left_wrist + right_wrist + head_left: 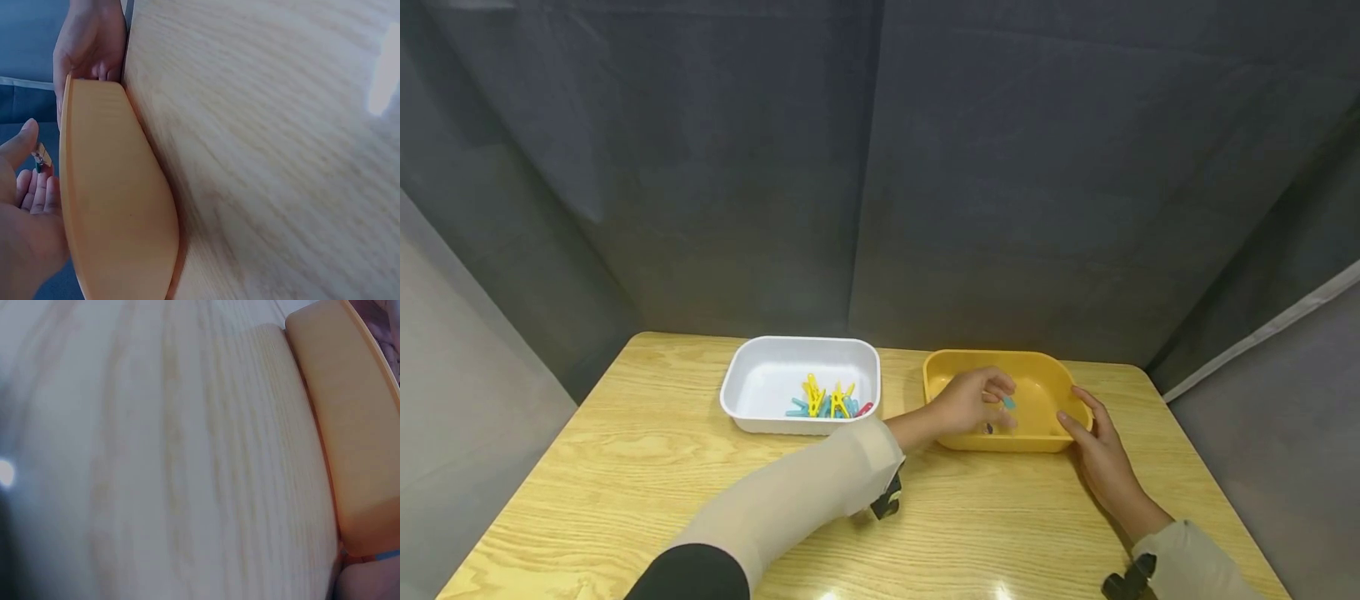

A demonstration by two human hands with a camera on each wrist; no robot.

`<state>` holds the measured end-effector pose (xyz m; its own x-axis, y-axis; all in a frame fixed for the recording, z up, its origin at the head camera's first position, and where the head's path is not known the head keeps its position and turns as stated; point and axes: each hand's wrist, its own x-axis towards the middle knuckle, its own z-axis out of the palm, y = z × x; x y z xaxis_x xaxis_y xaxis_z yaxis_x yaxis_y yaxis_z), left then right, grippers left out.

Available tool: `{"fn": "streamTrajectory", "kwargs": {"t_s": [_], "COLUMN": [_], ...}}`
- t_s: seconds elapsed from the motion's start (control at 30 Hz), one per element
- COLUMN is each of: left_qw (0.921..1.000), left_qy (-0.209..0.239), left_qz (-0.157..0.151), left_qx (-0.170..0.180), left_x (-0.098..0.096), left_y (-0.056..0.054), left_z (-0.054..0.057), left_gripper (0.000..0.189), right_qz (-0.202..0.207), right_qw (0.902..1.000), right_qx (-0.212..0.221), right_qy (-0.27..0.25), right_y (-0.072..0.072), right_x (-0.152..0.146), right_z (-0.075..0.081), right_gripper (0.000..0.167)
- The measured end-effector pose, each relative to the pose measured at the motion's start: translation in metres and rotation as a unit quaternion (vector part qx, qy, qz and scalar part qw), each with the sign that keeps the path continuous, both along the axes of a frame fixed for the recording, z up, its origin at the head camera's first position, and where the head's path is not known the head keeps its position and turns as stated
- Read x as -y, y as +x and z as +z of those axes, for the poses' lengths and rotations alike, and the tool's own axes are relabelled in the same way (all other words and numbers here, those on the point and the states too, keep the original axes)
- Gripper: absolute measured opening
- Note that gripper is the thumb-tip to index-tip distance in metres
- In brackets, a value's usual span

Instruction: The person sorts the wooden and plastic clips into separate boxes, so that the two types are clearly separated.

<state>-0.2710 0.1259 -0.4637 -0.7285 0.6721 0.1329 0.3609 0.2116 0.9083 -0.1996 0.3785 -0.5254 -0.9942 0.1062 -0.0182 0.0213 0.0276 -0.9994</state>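
My left hand [964, 403] reaches over the near side of a yellow bin [1045, 437], thumb and fingers bent around a small teal clothespin [1008, 402], mostly hidden and blurred. In the left wrist view a small shiny piece [42, 156] shows between that hand's thumb and fingers, above the bin's rim. With my right hand [1103, 461] I grip the bin's right end, thumb over the rim and fingers along the outside. A small dark spot [988, 428] appears below the left hand; what it is I cannot tell.
Left of the yellow bin stands a white bin [760, 419]. Several yellow clothespins [815, 395] and teal clothespins [797, 408] lie in its right part, with a red one [865, 409] in the corner. Grey curtains [865, 208] hang behind the wooden table [625, 467].
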Motion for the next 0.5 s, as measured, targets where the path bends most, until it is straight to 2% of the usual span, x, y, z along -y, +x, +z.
{"fn": "streamTrajectory", "kwargs": {"t_s": [0.3,0.5], "left_qw": [0.9990,0.9980], "left_qy": [-0.021,-0.021], "left_qz": [0.032,0.059], "left_qx": [-0.022,-0.014], "left_x": [-0.010,-0.013], "left_y": [-0.011,-0.018], "left_z": [0.001,0.003], "left_gripper": [0.053,0.051], "right_qz": [-0.003,0.001], "right_qw": [1.0000,1.0000], "right_qx": [0.004,0.000], "right_qy": [-0.002,-0.004], "right_y": [0.000,0.000], "right_x": [-0.001,-0.001], "right_z": [0.000,0.000], "right_gripper": [0.069,0.069]}}
